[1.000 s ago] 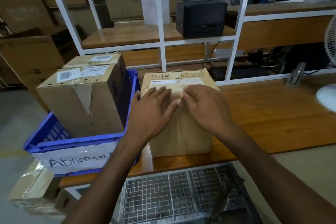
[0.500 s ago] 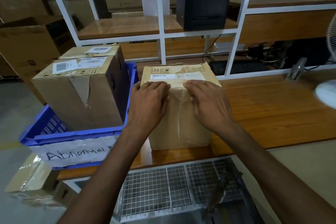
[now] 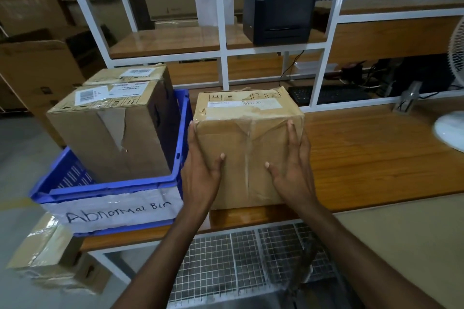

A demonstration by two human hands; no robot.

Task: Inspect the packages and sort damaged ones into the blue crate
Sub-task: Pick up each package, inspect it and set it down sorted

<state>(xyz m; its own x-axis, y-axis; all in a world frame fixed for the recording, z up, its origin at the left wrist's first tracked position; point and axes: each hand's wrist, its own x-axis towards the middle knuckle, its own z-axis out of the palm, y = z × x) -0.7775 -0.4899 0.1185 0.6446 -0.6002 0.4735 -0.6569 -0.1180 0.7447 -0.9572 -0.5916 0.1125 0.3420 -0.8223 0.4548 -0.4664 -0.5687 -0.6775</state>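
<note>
A brown cardboard package stands on the wooden bench, its top front edge crumpled and its tape wrinkled. My left hand presses flat against its left side, thumb on the front face. My right hand lies against its right front edge with straight fingers, thumb also on the front. Directly to the left, touching the package, is the blue crate labelled "Abnormal Bin". It holds a torn package and a second package behind that one.
A white shelf frame rises behind the bench, with a black printer on its shelf and a keyboard below. A white fan stands at the right edge. A wire basket sits under the bench, a taped box on the floor.
Both hands slid off the package's top front edge, apart and down to its left and right sides. The crumpled top edge now shows. The package has stayed in place.
</note>
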